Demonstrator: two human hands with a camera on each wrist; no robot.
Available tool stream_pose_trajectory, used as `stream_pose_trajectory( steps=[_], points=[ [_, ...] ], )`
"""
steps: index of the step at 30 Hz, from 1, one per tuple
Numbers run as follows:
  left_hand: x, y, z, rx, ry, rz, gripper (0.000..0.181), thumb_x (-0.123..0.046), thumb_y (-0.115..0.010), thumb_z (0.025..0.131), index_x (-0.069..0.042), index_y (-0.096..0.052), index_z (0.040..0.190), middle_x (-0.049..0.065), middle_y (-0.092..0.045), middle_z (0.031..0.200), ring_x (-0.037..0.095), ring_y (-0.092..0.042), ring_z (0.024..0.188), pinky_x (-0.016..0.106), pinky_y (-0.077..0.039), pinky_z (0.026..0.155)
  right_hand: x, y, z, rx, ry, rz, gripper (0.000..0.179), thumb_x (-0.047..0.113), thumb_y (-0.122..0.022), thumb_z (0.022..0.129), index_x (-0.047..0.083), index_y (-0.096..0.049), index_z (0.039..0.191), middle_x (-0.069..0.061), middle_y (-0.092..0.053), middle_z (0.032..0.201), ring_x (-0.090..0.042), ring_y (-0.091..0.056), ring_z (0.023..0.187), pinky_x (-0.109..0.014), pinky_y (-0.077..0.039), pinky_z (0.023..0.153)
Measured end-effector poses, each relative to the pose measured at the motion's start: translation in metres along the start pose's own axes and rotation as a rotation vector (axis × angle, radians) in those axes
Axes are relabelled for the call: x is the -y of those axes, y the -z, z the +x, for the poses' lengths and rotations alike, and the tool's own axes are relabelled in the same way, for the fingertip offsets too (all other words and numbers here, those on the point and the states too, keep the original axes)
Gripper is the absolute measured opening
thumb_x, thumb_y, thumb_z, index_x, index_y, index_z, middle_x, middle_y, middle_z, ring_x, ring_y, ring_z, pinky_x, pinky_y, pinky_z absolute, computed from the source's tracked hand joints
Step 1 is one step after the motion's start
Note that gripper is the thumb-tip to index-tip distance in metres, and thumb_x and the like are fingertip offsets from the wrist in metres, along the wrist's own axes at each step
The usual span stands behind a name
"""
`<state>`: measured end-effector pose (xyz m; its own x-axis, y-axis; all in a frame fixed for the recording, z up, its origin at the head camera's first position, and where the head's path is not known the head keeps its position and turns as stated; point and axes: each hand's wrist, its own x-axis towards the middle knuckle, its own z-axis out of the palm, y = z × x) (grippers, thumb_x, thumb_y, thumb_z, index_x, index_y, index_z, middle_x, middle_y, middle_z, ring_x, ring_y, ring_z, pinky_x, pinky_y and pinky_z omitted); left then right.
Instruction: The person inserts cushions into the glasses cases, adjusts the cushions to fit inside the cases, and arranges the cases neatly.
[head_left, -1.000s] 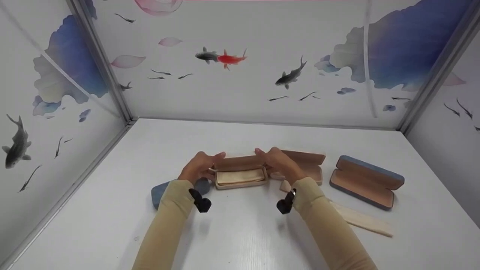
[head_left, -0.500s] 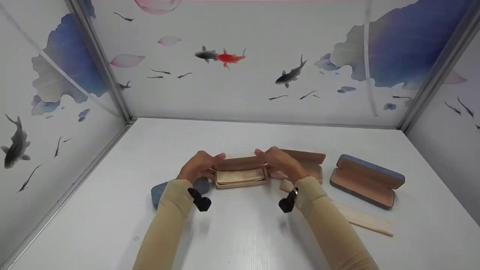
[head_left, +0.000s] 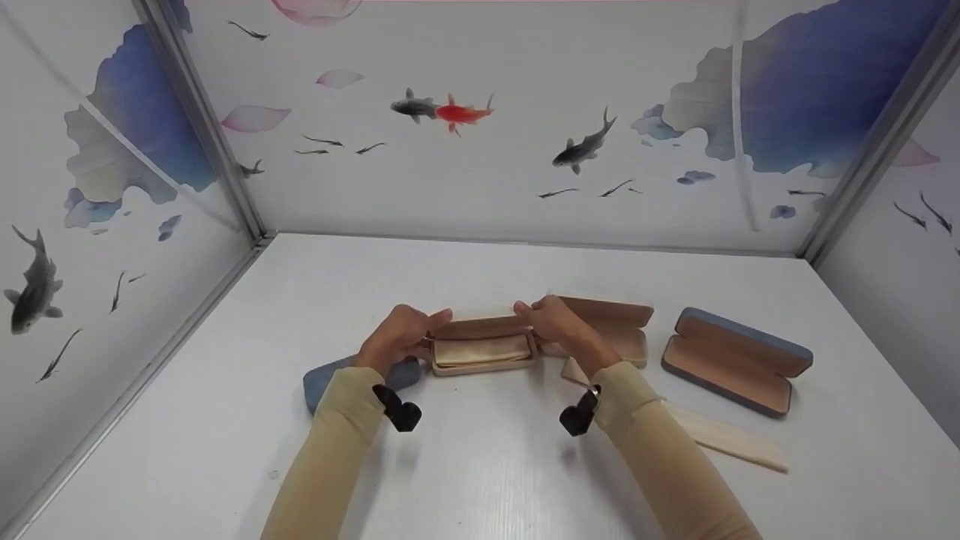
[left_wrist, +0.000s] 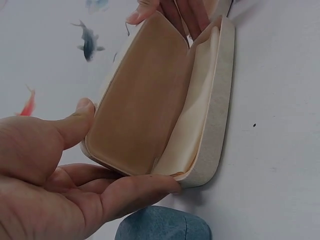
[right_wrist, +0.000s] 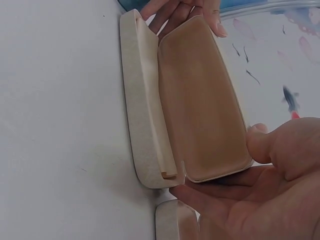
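Note:
A cream glasses case [head_left: 487, 368] stands open on the table at the centre of the head view, its lid [head_left: 480, 328] tilted up with the tan lining facing me. A folded cream cloth [head_left: 482, 350] lies inside the base. My left hand [head_left: 394, 337] holds the case's left end, thumb against the lid and fingers at the end of the base, as the left wrist view confirms. At the other end, my right hand [head_left: 566, 331] grips in the same way; the right wrist view shows its thumb [right_wrist: 260, 142] on the lid's edge.
Beside my left hand lies a blue case [head_left: 326, 384], partly hidden by the sleeve. To the right are an open pinkish case [head_left: 626, 341] and an open blue case [head_left: 731, 371]. A cream cloth strip [head_left: 739, 441] lies near the right forearm. Printed wall panels enclose the table.
The lid of the cream case has tipped slightly forward and lower. My hands have kept their hold at both ends, with only a slight shift of the right hand.

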<state>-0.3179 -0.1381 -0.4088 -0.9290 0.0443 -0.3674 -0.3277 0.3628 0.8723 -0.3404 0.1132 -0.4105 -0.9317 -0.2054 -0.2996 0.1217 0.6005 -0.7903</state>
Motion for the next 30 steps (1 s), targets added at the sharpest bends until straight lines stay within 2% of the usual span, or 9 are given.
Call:
stream_pose_trajectory(
  steps=[8,14,17,19,20,24,26,27,30],
  points=[
    [0.003,-0.003,0.0,0.021,-0.02,-0.019,0.065,-0.034,-0.062,0.1,0.014,-0.046,0.14,0.026,-0.054,0.141,0.037,-0.057,0.129,0.048,-0.049,0.108,-0.004,-0.003,-0.001,-0.032,0.041,0.0,0.062,0.036,-0.043,0.108,-0.014,-0.04,0.145,-0.029,-0.045,0.15,-0.039,-0.043,0.142,-0.049,-0.038,0.117],
    [0.003,-0.004,-0.004,0.021,-0.042,0.003,0.055,-0.033,-0.061,0.101,0.007,-0.054,0.137,0.025,-0.057,0.136,0.039,-0.063,0.121,0.046,-0.056,0.098,-0.007,-0.007,-0.004,-0.041,0.057,0.058,0.061,0.035,-0.044,0.108,-0.013,-0.041,0.145,-0.029,-0.046,0.149,-0.039,-0.039,0.144,-0.05,-0.034,0.12],
    [0.0,-0.004,-0.007,0.006,-0.03,0.045,0.056,-0.034,-0.06,0.102,0.009,-0.052,0.137,0.025,-0.056,0.134,0.038,-0.065,0.115,0.045,-0.059,0.092,-0.008,-0.009,-0.005,-0.044,0.067,0.061,0.059,0.036,-0.043,0.108,-0.012,-0.045,0.142,-0.029,-0.05,0.145,-0.038,-0.043,0.142,-0.048,-0.037,0.118],
    [-0.001,-0.004,-0.01,-0.002,-0.014,0.064,0.06,-0.034,-0.06,0.101,0.012,-0.048,0.137,0.026,-0.056,0.131,0.036,-0.067,0.108,0.043,-0.06,0.088,-0.009,-0.01,-0.006,-0.054,0.08,0.065,0.056,0.036,-0.044,0.108,-0.011,-0.05,0.139,-0.024,-0.056,0.136,-0.033,-0.05,0.132,-0.044,-0.042,0.11],
    [-0.002,-0.004,-0.01,-0.006,-0.002,0.072,0.063,-0.035,-0.06,0.101,0.013,-0.045,0.139,0.026,-0.056,0.13,0.033,-0.067,0.104,0.041,-0.06,0.086,-0.01,-0.01,-0.006,-0.057,0.086,0.066,0.053,0.035,-0.044,0.108,-0.01,-0.055,0.133,-0.021,-0.06,0.121,-0.03,-0.054,0.12,-0.041,-0.045,0.104],
    [-0.004,-0.004,-0.013,-0.017,0.027,0.11,0.072,-0.039,-0.061,0.1,0.013,-0.039,0.144,0.026,-0.059,0.127,0.027,-0.069,0.091,0.037,-0.06,0.083,-0.012,-0.009,-0.006,-0.078,0.117,0.063,0.039,0.033,-0.047,0.107,0.001,-0.065,0.098,-0.002,-0.049,0.077,-0.016,-0.049,0.083,-0.033,-0.043,0.081],
    [-0.006,-0.004,-0.015,-0.028,0.033,0.142,0.073,-0.041,-0.061,0.1,0.012,-0.04,0.144,0.025,-0.062,0.124,0.026,-0.072,0.086,0.035,-0.059,0.082,-0.013,-0.008,-0.006,-0.066,0.127,0.066,0.04,0.033,-0.047,0.107,0.008,-0.054,0.076,0.004,-0.033,0.063,-0.011,-0.037,0.065,-0.03,-0.04,0.07],
    [-0.006,-0.004,-0.015,-0.03,0.034,0.158,0.072,-0.042,-0.061,0.1,0.012,-0.042,0.143,0.025,-0.063,0.122,0.026,-0.073,0.083,0.034,-0.059,0.081,-0.014,-0.008,-0.007,-0.062,0.132,0.072,0.043,0.033,-0.047,0.107,0.011,-0.048,0.07,0.005,-0.032,0.06,-0.008,-0.035,0.061,-0.029,-0.037,0.066],
    [-0.006,-0.003,-0.016,-0.035,0.027,0.201,0.069,-0.043,-0.06,0.1,0.012,-0.047,0.14,0.023,-0.065,0.118,0.025,-0.075,0.079,0.031,-0.058,0.079,-0.015,-0.006,-0.007,-0.051,0.144,0.084,0.048,0.032,-0.049,0.107,0.016,-0.035,0.064,0.007,-0.025,0.056,-0.009,-0.021,0.052,-0.028,-0.03,0.058]
  ],
)
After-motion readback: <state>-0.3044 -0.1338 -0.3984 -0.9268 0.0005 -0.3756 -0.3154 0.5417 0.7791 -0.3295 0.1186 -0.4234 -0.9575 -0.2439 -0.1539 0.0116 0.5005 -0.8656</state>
